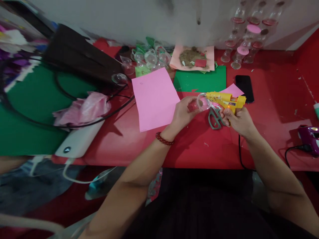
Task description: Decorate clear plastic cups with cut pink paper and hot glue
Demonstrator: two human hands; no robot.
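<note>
**Glue gun nozzle at the rim of a clear cup, over the red counter**

Nearest us, our left hand [183, 114] — a red bead bracelet [164, 139] at its wrist — has its fingers closed around a small clear plastic cup [202, 102] with something pink inside, held on its side just above the red counter [199, 149]. Our right hand [236, 120] is wrapped tight around the grip of a yellow hot-glue gun [225, 99], whose nozzle touches the cup's rim. Under the gun lie grey-green handled scissors [214, 118].

We judge the risks plain: the hot tip sits close to our left fingertips, so a slip could burn them; resting too long could soften the thin cup; the black cord [239, 149] trailing off the counter edge could snag our forearm and jerk the gun.

Farther out lie a pink paper sheet [154, 98], a green felt sheet [200, 81] and a black phone [244, 88]. Beyond, a cluster of empty clear cups [149, 58], a pink sheet bearing brown crumbly matter [193, 57], and at the wall stacked clear plastic bottles [245, 36], some pink-lidded — contents we cannot tell.
</note>
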